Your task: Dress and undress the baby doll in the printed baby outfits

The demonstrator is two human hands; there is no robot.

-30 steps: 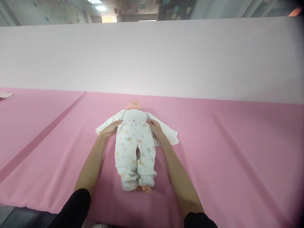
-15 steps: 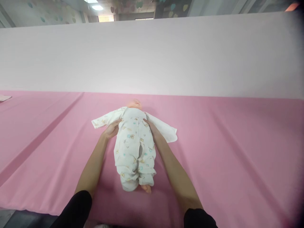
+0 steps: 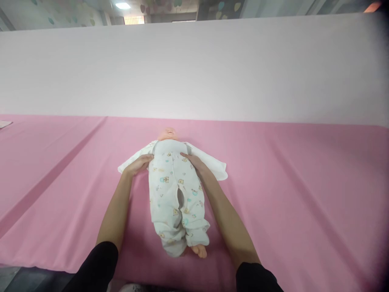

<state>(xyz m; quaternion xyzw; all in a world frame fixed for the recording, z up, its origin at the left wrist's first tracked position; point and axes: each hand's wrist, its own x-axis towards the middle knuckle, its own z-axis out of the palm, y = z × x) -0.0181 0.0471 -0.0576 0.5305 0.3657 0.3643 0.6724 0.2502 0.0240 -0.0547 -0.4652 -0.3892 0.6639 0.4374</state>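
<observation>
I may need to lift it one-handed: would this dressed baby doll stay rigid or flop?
The doll probably holds its shape: its trunk lies straight. Its loose printed pants wrinkle, so fabric may slide. The open top would likely dangle.

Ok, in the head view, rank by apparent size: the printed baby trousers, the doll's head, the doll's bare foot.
1. Printed trousers, by far the largest.
2. Doll's head.
3. Bare foot, slightly smaller than the head; it lies nearer the camera, so that gap is unsure.

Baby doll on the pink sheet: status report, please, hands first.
Left hand and right hand flat at the waistband of the printed trousers. Baby doll on its back, white top spread open beneath. Nothing in the way.
</observation>
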